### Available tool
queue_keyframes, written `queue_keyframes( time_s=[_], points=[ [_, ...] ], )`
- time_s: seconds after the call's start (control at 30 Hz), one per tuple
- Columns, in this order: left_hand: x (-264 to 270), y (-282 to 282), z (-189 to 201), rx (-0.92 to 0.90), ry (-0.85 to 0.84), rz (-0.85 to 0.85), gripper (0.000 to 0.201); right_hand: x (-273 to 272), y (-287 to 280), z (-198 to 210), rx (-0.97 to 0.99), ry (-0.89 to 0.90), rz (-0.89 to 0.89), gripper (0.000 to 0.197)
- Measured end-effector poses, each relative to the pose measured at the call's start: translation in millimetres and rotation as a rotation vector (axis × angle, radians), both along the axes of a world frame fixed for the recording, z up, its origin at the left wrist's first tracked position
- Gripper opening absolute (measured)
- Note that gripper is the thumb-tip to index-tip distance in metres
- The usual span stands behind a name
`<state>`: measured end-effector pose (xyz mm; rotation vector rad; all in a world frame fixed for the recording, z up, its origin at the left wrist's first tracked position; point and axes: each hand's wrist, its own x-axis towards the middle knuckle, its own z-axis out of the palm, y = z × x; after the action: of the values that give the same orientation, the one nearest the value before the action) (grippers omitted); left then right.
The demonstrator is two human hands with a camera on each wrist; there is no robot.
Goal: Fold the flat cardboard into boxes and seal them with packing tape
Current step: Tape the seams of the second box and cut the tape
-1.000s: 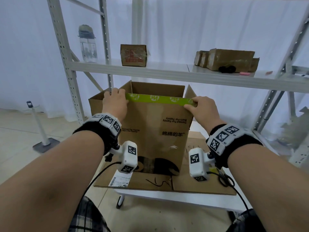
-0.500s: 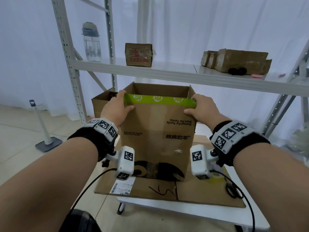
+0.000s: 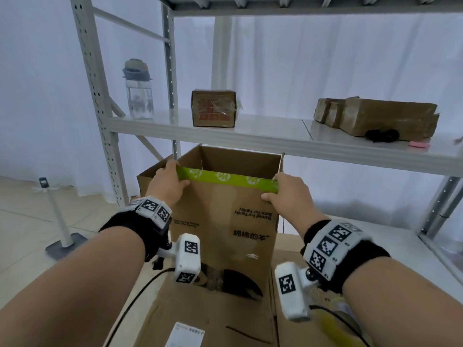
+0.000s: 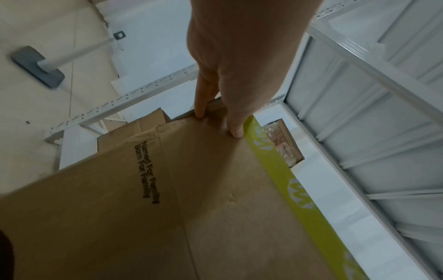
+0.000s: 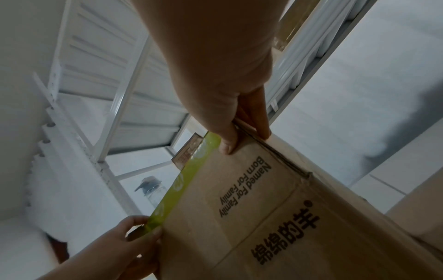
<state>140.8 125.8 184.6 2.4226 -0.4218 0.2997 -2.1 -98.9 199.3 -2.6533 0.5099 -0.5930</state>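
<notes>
Box point(image 3: 225, 229) stands upright on flat cardboard point(image 3: 210, 319) spread over the white table point(image 3: 398, 246), open mouth up, print upside down. Since 1 s ago the side flaps that splayed outward have come in; the mouth now reads as a squared rectangle, so the shape looks set and the flaps remain to be closed.

Left hand point(image 3: 166, 182) grips the near-left top corner, thumb on the front panel, fingers over the edge. Right hand point(image 3: 288, 194) grips the near-right corner the same way. Both hold a green tape strip point(image 3: 225, 177) that runs along the near top edge.

Hidden: box floor and any bottom seam, so I cannot tell if the base is sealed. Far flaps are hard to make out. No tape roll clearly visible. The yellowish item near the right wrist camera is unidentifiable.
</notes>
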Motion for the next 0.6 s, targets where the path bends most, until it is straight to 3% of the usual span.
queue_keyframes(
  time_s=[0.33, 0.6],
  points=[
    [1.2, 12.2, -2.8, -0.037, -0.052, 0.013, 0.061, 1.9, 5.5, -7.4, 0.029, -0.061, 0.054, 0.036],
    [-21.7, 18.7, 13.2, -0.106, -0.267, 0.054, 0.066, -13.4, 2.4, 3.7, 0.181, -0.162, 0.078, 0.027]
  ],
)
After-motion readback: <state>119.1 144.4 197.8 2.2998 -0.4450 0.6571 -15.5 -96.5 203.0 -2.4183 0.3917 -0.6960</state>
